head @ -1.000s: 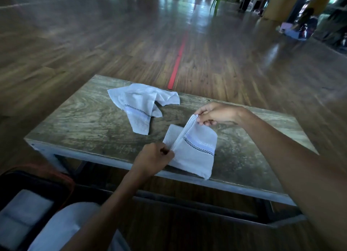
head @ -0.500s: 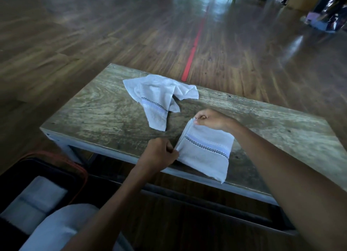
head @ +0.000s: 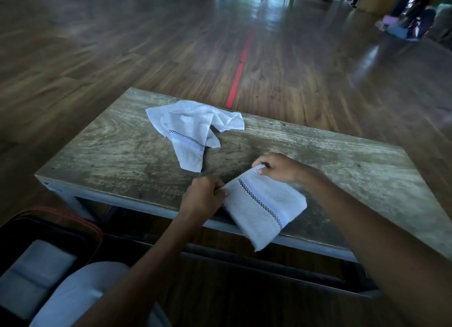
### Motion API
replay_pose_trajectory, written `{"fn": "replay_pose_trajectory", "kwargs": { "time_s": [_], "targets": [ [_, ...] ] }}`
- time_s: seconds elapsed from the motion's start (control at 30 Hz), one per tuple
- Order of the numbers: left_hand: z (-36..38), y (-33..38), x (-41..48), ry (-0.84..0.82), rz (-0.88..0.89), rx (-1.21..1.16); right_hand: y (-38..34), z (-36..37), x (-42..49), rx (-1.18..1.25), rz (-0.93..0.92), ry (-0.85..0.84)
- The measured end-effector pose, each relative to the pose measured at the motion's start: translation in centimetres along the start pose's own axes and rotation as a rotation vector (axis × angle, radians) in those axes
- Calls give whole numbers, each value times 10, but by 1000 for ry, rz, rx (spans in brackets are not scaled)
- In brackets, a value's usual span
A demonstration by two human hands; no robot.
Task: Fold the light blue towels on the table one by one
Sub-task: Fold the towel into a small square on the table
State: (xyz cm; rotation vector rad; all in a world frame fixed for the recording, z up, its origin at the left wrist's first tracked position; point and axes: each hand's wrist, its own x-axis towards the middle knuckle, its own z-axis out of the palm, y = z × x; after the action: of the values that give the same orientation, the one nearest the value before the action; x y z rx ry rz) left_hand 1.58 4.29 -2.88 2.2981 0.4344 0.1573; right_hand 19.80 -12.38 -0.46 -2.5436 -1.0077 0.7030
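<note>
Both hands, left (head: 203, 199) and right (head: 277, 168), pinch folded towel (head: 264, 206) corners at table (head: 122, 155) edge; crumpled towel (head: 190, 131) behind.

Single head cam, wide-angle, looking fwd and down, close over table (head: 127, 160)

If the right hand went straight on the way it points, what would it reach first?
Probably the crumpled towel on the table; the right hand has only bare wood before it, though depth is unclear.

Two light blue towels on one surface (head: 110, 150): one folded towel (head: 264, 204) at the near edge, one crumpled towel (head: 188, 128) toward the far edge. Two hands: left hand (head: 203, 199), right hand (head: 278, 167). One dark container (head: 61, 231) off the near-left corner, holding one pale folded cloth (head: 36, 270).
</note>
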Motion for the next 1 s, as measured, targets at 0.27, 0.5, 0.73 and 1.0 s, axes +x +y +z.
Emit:
{"fn": "replay_pose_trajectory", "kwargs": {
  "time_s": [0.27, 0.5, 0.73, 1.0],
  "targets": [
    [32, 36, 52, -141, 134, 107, 53, 9, -90, 144, 88, 197],
    [60, 66, 74, -189, 136, 152, 82, 8, -106, 200, 132, 339],
    [63, 85, 64, 96, 215, 161, 85, 8, -98, 229, 265, 553],
    [85, 62, 15, -163, 424, 498, 38, 59, -131, -334, 214, 542]
  ]
}}
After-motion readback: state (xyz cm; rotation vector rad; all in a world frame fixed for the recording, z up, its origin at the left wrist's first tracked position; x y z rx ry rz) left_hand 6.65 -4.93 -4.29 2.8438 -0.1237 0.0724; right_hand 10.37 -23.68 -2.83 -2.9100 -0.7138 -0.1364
